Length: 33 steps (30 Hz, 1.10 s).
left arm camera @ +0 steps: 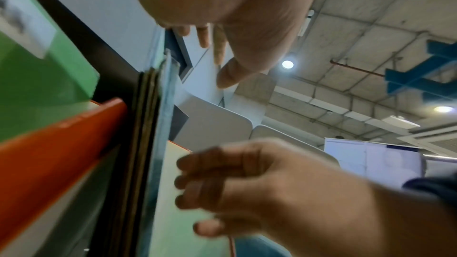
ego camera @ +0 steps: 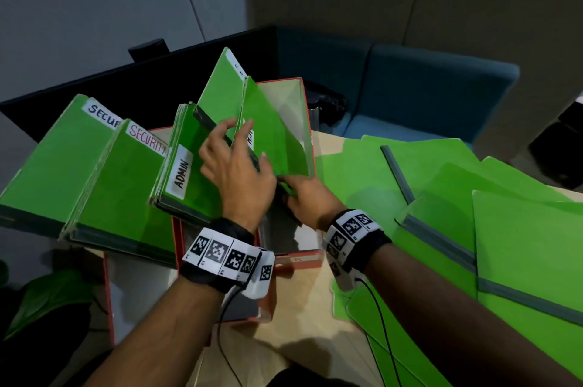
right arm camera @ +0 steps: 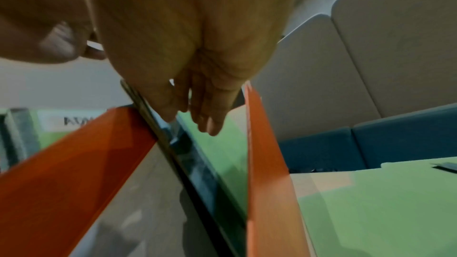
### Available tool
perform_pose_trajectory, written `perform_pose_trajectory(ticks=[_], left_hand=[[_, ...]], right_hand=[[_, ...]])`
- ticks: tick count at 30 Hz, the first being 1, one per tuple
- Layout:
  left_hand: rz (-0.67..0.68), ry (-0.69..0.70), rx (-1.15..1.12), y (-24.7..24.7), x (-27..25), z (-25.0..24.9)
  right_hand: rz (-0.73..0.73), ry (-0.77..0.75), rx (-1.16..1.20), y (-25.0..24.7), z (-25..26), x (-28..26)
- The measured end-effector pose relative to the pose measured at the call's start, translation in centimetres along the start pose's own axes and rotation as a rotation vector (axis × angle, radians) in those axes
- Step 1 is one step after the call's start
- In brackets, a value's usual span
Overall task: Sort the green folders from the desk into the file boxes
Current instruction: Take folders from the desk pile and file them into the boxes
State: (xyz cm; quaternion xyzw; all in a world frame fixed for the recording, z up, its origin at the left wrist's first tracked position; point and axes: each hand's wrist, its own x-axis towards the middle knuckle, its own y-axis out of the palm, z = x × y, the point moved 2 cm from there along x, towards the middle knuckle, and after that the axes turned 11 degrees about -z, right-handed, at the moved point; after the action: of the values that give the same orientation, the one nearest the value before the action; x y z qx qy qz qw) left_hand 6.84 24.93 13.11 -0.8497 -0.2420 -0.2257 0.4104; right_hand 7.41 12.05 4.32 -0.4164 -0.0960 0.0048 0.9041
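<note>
Grey wall panels (ego camera: 94,1), teal sofa (ego camera: 426,96), wooden desk (ego camera: 315,323)

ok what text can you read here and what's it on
"SECUR", cut off: white label, far-left green folder
"SECURITY", red: label, second green folder
"ADMIN": label, third green folder
Tall rear folder's label: too small
Label beside left hand: partly hidden, unreadable

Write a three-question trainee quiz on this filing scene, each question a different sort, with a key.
1. True or false: loose folders lie on the desk to the right of the file boxes.
2. The label on the folder just left of the left hand reads: A) SECURITY B) ADMIN C) FINANCE
3. Fill in: the file boxes' rims are ____ in colour.

Key: 1 true; 2 B; 3 orange-red
</note>
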Motion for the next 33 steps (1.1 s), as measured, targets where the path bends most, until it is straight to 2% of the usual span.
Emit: perform_pose_trajectory(ticks=[3,6,15,16,19,22,26,29,33], left_hand=[[0.058,0.131,-0.33,1.5,-1.6,-2.8],[0.157,0.179,-0.539,3.5,-3.7,-6.1],[0.469,0.247,-0.741,10.1,-10.9,-14.4],[0.526,0.274,-0.774,11.2,-12.7,-16.3],[0.623,0.3,-0.752,13.0,-15.3,-17.3],[0.79,0.26,-0.687,14.9,-18.7,-19.0],[0.946,0.218,-0.599,16.8,-21.9,-20.1],[1.039,0.21,-0.502,17.9,-23.5,-20.4],[1.148,0.115,-0.398,19.6,-25.2,-20.2]], right_hand=[[-0.145,-0.092,0.089,-3.8,-0.4,-1.5],[-0.292,-0.061,0.099,-7.2,-3.3,-3.5],[-0.389,0.371,-0.083,-15.0,-15.2,-12.8],[-0.41,0.449,-0.116,-16.6,-17.4,-15.4],[-0.4,0.605,-0.167,-18.2,-21.4,-19.7],[-0.386,0.796,-0.224,-20.3,-25.7,-25.6],[-0.365,1.007,-0.295,-21.8,-29.6,-31.9],[-0.36,1.137,-0.317,-22.4,-31.7,-35.3],[-0.386,1.236,-0.327,-22.9,-34.0,-38.3]])
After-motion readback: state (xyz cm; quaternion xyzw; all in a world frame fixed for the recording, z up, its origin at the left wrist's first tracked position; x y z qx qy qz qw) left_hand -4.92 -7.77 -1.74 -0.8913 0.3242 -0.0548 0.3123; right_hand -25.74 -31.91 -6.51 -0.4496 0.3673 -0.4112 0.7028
